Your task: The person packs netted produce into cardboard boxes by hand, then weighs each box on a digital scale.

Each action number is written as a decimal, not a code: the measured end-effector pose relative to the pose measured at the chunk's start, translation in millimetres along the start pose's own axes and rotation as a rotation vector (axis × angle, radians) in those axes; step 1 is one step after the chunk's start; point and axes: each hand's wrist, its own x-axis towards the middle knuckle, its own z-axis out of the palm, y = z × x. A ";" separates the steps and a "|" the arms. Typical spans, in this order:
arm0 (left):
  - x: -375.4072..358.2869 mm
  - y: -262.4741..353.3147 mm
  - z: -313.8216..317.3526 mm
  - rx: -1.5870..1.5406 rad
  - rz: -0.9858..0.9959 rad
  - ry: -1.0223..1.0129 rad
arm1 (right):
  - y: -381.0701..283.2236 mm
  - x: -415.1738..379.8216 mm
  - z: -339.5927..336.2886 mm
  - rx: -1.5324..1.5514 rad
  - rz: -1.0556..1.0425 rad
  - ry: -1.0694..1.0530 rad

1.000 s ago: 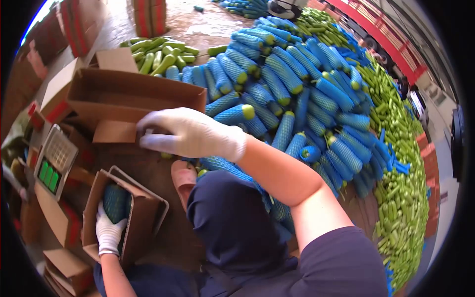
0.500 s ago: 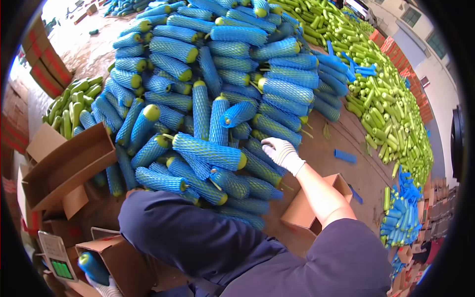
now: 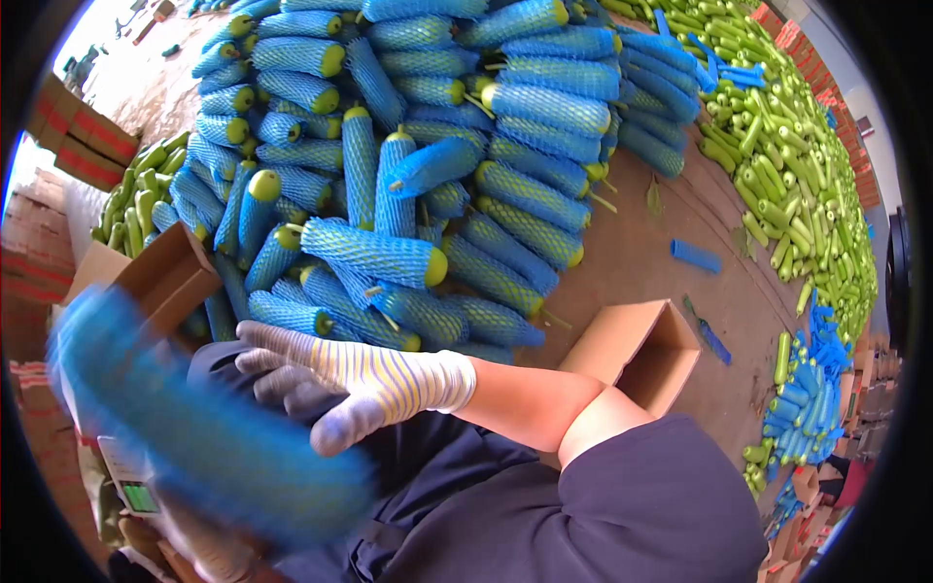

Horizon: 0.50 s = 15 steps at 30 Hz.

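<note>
A gourd in blue foam netting [image 3: 209, 418], smeared by motion, is held in my left hand [image 3: 199, 530] at the lower left. That hand's glove is blurred and partly hidden behind the gourd. My right hand [image 3: 355, 374], in a white glove with yellow stripes and grey fingertips, reaches across my body beside the gourd. Its fingers are spread and hold nothing. Ahead of it lies a large pile of netted green gourds [image 3: 374, 251], stacked in rows.
An open cardboard box [image 3: 632, 340] lies on the floor at my right, and another carton [image 3: 175, 277] stands at the left. A scale display [image 3: 136, 491] shows at the lower left. Bare green gourds [image 3: 777, 185] are heaped at the right, near a loose blue net sleeve [image 3: 696, 256].
My left hand has raised the netted gourd up from the carton at the lower left. My right hand has moved from the pile back and left across my body, fingers spreading.
</note>
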 end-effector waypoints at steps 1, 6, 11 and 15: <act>-0.9 7.2 30.9 0.174 0.051 -0.164 | -4.6 -11.2 -2.0 0.068 -0.009 0.056; -3.2 10.6 41.7 0.298 0.183 -0.208 | 8.2 -154.8 -111.8 0.310 0.222 0.854; -17.5 -11.2 -12.0 0.455 0.004 -0.256 | 39.7 -257.7 -175.0 -0.362 0.278 1.052; -22.4 -18.4 -19.2 0.496 -0.043 -0.233 | 59.5 -253.1 -159.0 -0.746 0.690 0.830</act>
